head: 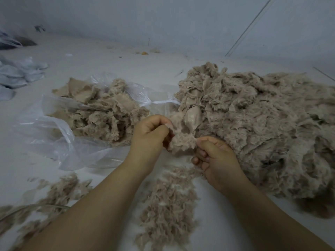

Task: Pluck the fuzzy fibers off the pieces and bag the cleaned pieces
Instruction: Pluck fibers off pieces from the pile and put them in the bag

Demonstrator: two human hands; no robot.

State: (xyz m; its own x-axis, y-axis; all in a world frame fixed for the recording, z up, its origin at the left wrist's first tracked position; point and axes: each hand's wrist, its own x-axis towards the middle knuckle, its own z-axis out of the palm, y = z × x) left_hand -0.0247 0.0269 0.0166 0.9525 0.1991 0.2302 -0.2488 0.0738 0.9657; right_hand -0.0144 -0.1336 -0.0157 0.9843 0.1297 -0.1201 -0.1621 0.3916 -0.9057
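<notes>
Between my hands sits a small fuzzy beige piece (183, 142). My left hand (150, 131) pinches its upper left edge with curled fingers. My right hand (213, 156) pinches its right edge between thumb and forefinger. A large heap of fuzzy pieces (262, 127) lies to the right. A clear plastic bag (54, 131) lies open at the left, with a mound of beige pieces (101, 109) in and on it. Plucked loose fibers (168, 207) lie in a pile below my hands.
More loose fibers (58, 191) are scattered at the lower left, beside a thin cable (36, 207). Crumpled pale bags (16, 75) lie at the far left. Small scraps (145, 52) sit near the back wall. The surface is white.
</notes>
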